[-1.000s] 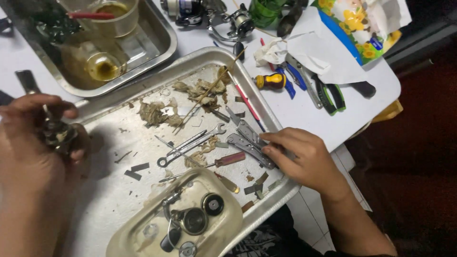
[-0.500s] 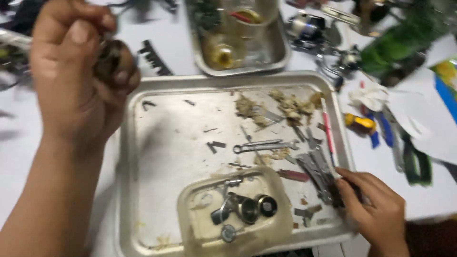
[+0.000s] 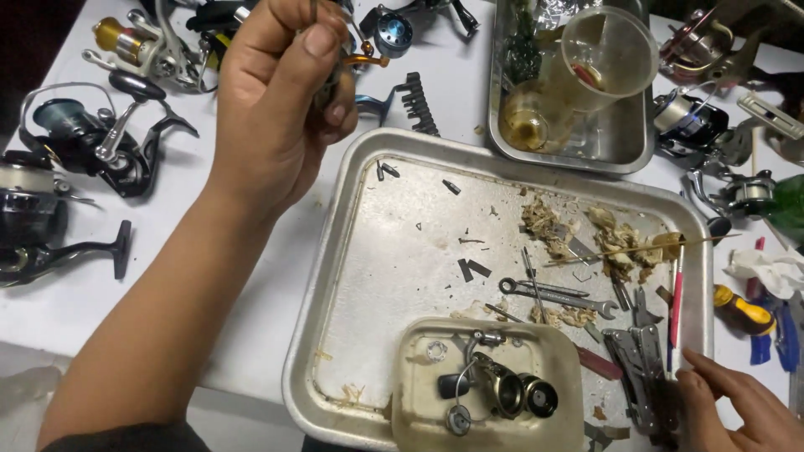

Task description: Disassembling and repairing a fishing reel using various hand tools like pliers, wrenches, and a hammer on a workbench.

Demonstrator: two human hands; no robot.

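My left hand (image 3: pixel 280 100) is raised over the white table at upper left, fingers closed around a small dark metal reel part that is mostly hidden in the fist. My right hand (image 3: pixel 737 414) rests at the lower right corner of the big metal tray (image 3: pixel 335 276), fingertips touching a grey folding multi-tool (image 3: pixel 641 368). In the tray lie a small wrench (image 3: pixel 557 295), a red-handled tool (image 3: pixel 675 305), greasy paper scraps (image 3: pixel 578 234) and a cream plastic dish (image 3: pixel 494 393) holding dark reel parts (image 3: pixel 511 392).
Several fishing reels (image 3: pixel 92 142) lie on the table to the left and along the top. A second metal tray (image 3: pixel 620 142) at the top holds a clear plastic cup (image 3: pixel 607 59). More reels (image 3: pixel 712 125) and a yellow-handled screwdriver (image 3: pixel 741 311) sit at the right.
My left hand has lifted the small part up and toward the tray's top left. The view has swung left. My right hand stays at the multi-tool.
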